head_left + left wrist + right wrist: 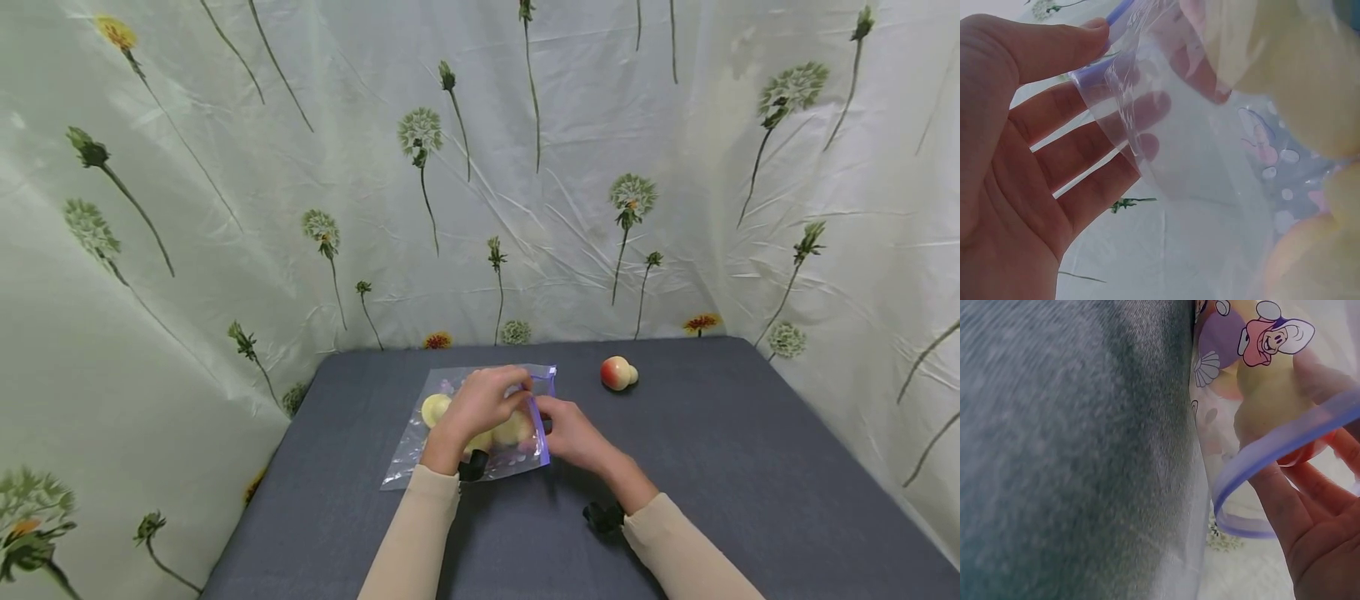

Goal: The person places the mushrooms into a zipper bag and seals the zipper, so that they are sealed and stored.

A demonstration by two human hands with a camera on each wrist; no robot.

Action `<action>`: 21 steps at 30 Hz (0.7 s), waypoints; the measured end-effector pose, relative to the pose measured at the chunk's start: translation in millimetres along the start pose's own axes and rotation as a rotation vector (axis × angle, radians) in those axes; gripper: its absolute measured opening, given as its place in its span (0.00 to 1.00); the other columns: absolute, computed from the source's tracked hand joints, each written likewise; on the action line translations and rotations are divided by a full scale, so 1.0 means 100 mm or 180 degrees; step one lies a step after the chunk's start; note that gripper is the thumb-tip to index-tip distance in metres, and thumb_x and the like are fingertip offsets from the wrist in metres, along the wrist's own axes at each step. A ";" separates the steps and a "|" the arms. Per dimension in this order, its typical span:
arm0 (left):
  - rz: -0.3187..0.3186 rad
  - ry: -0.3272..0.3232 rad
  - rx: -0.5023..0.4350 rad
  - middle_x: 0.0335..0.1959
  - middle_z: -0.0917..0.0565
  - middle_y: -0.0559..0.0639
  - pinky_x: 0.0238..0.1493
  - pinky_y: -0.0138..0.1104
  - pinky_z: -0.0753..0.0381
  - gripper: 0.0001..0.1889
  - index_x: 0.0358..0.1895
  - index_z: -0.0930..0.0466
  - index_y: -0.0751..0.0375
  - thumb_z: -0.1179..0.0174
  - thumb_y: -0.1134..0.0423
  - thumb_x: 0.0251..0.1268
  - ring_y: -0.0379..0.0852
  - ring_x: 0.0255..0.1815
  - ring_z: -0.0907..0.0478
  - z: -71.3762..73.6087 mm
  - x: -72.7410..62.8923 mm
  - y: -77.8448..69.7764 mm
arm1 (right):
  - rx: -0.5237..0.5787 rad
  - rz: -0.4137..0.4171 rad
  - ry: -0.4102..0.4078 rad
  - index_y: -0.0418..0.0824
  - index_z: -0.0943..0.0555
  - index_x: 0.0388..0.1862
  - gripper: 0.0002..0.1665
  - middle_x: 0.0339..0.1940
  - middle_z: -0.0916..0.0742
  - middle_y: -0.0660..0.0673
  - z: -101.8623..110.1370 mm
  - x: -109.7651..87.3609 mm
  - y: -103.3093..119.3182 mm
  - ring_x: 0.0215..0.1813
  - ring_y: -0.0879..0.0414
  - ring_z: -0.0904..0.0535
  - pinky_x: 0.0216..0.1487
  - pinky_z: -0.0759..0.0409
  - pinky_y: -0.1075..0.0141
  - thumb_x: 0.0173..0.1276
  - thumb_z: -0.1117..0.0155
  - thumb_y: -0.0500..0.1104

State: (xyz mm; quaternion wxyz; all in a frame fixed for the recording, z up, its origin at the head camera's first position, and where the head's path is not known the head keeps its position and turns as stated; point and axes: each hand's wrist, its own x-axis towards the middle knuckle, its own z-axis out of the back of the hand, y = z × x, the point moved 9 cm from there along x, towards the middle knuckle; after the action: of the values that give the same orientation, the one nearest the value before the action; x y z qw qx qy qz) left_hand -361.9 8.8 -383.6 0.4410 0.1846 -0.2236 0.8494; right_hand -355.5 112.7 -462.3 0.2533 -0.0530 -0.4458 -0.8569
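Note:
A clear zip bag [411, 457] with a purple zip edge and printed cartoon figures lies on the dark table, its mouth toward the right. Several pale yellow toy mushrooms [435, 410] are inside it. My left hand [483, 404] pinches the bag's purple edge between thumb and fingers, holding the mouth apart. Through the mouth reaches my right hand [573, 433], its fingers inside the bag around a pale mushroom with red on its cap [1272, 403]. The plastic partly blurs that grip. Another red-and-cream toy mushroom [617, 373] lies on the table, right of both hands.
The dark grey table [720, 475] stretches to both sides of the bag. Behind and beside it hangs a pale curtain [555, 242] printed with dandelions. A black strap mount [603, 517] sits on the right wrist, and a similar one [473, 466] on the left.

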 end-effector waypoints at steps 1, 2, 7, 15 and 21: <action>0.0002 -0.0001 0.0001 0.35 0.18 0.35 0.32 0.31 0.26 0.04 0.38 0.17 0.47 0.34 0.63 0.69 0.33 0.28 0.27 0.00 0.00 0.00 | -0.0005 -0.0017 0.0007 0.52 0.17 0.47 0.25 0.45 0.14 0.56 -0.01 0.01 0.00 0.49 0.57 0.17 0.49 0.18 0.53 0.50 0.15 0.47; 0.0004 -0.0005 -0.0011 0.35 0.18 0.35 0.32 0.32 0.25 0.04 0.38 0.17 0.47 0.34 0.63 0.69 0.34 0.28 0.27 0.00 0.00 0.00 | -0.0009 -0.0019 0.0011 0.51 0.18 0.45 0.24 0.42 0.14 0.56 -0.02 0.02 0.00 0.47 0.58 0.17 0.47 0.18 0.55 0.51 0.15 0.47; 0.0002 0.0017 -0.0034 0.35 0.17 0.36 0.32 0.33 0.25 0.02 0.38 0.17 0.49 0.34 0.62 0.69 0.35 0.28 0.27 0.01 -0.01 -0.01 | 0.0003 -0.0068 -0.0002 0.49 0.19 0.38 0.21 0.31 0.16 0.57 -0.08 0.07 0.00 0.36 0.60 0.20 0.38 0.21 0.64 0.49 0.16 0.46; 0.0022 0.0019 -0.0007 0.36 0.17 0.36 0.32 0.34 0.26 0.03 0.38 0.17 0.48 0.33 0.61 0.67 0.36 0.27 0.28 0.02 -0.01 0.00 | 0.0147 -0.0038 0.0081 0.46 0.17 0.47 0.24 0.37 0.12 0.55 -0.18 0.11 0.01 0.40 0.61 0.16 0.41 0.19 0.63 0.52 0.18 0.47; -0.0014 -0.0045 -0.0032 0.36 0.17 0.36 0.30 0.32 0.27 0.04 0.37 0.18 0.47 0.34 0.63 0.68 0.35 0.26 0.29 0.04 -0.01 0.00 | 0.0086 -0.0105 0.0081 0.47 0.17 0.49 0.25 0.39 0.13 0.54 -0.17 0.10 0.01 0.40 0.60 0.18 0.43 0.20 0.63 0.54 0.19 0.49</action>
State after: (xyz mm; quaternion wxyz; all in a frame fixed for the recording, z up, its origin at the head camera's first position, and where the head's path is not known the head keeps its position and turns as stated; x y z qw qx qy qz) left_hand -360.9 6.0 -380.9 0.4423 0.1889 -0.2306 0.8459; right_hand -361.0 95.0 -469.0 0.2454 -0.0313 -0.4549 -0.8555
